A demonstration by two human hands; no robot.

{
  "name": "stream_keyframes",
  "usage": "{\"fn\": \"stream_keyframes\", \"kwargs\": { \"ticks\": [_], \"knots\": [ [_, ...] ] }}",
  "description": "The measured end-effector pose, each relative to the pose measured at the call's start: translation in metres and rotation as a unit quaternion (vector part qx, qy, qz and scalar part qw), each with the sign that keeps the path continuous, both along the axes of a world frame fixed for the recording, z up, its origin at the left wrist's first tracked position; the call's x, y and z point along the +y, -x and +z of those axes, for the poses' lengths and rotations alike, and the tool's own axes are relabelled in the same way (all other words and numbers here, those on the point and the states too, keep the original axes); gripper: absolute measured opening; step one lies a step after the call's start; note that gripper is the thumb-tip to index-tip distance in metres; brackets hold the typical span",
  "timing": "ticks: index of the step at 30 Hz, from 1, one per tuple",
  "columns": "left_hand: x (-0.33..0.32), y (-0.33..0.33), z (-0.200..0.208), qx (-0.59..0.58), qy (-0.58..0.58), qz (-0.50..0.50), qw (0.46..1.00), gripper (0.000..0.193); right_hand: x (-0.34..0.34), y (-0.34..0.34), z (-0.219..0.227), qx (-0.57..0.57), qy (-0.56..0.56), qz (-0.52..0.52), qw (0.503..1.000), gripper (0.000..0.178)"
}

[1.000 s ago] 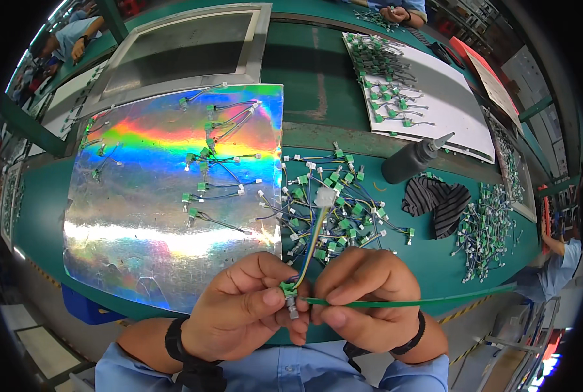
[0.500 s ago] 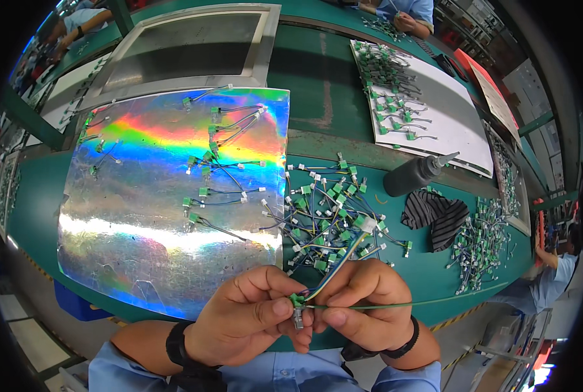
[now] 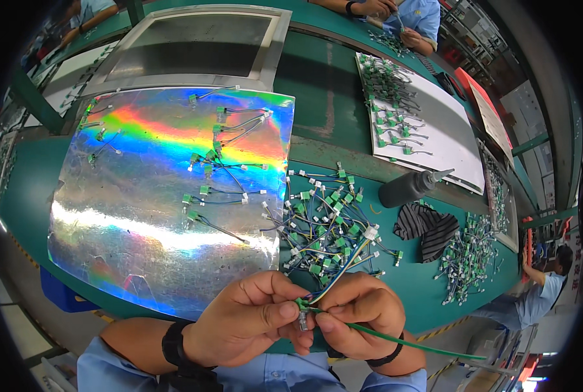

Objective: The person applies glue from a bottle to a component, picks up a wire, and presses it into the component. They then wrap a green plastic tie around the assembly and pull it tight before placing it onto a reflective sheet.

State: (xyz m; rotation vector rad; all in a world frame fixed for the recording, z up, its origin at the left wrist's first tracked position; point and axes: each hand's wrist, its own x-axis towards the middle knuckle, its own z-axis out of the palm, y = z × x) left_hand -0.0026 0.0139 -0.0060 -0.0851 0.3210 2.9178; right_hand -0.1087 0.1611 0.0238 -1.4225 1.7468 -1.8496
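Note:
My left hand (image 3: 242,320) is closed, pinching a small green circuit board (image 3: 301,302) between thumb and fingers. A silvery metal cylinder (image 3: 303,321) hangs below the board. From it a bundle of wires (image 3: 341,272) runs up to a white connector (image 3: 370,232), passing over my right hand (image 3: 370,313). That hand is closed too, its thumb and forefinger gripping a thin green rod (image 3: 409,340). The rod's near tip reaches the board; whether it touches is too small to tell. Its long end points out to the lower right.
A pile of wired green boards (image 3: 334,215) lies beyond my hands. Left is a shiny iridescent sheet (image 3: 128,189) carrying several more. To the right are a black dropper bottle (image 3: 406,189), striped cloth (image 3: 435,235) and another pile (image 3: 468,255). A white panel (image 3: 445,130) holds rows of boards. Co-workers sit beyond.
The rod's free end has swung downward, so it slants more to the lower right. My left hand keeps its hold on the board. The whole view has shifted slightly.

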Motion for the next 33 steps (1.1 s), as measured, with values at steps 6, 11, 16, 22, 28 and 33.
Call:
{"fn": "stream_keyframes", "kwargs": {
  "ticks": [6, 11, 16, 22, 28, 33],
  "knots": [
    [-0.003, 0.0, 0.0, -0.018, 0.022, 0.001, 1.0, 0.02, -0.002, -0.002, -0.005, 0.05, -0.003, -0.014, 0.999, 0.024],
    [-0.002, 0.0, 0.003, -0.014, 0.003, 0.007, 1.0, 0.02, 0.001, -0.005, -0.011, 0.08, -0.001, -0.022, 0.997, 0.027],
    [-0.001, -0.001, 0.001, -0.01, 0.034, 0.007, 0.999, 0.021, 0.003, -0.009, -0.011, 0.082, -0.01, -0.025, 0.996, 0.028],
    [-0.001, -0.003, 0.0, 0.001, 0.015, 0.007, 1.0, 0.02, 0.001, -0.007, -0.013, 0.069, 0.001, -0.014, 0.997, 0.026],
    [-0.001, -0.001, 0.005, -0.018, -0.013, 0.012, 1.0, 0.019, 0.003, -0.006, -0.015, -0.04, 0.026, -0.001, 0.999, 0.022],
    [-0.002, 0.0, 0.002, -0.011, -0.002, 0.006, 1.0, 0.02, -0.003, -0.006, -0.011, -0.044, 0.034, -0.008, 0.998, 0.022]
  ]
}}
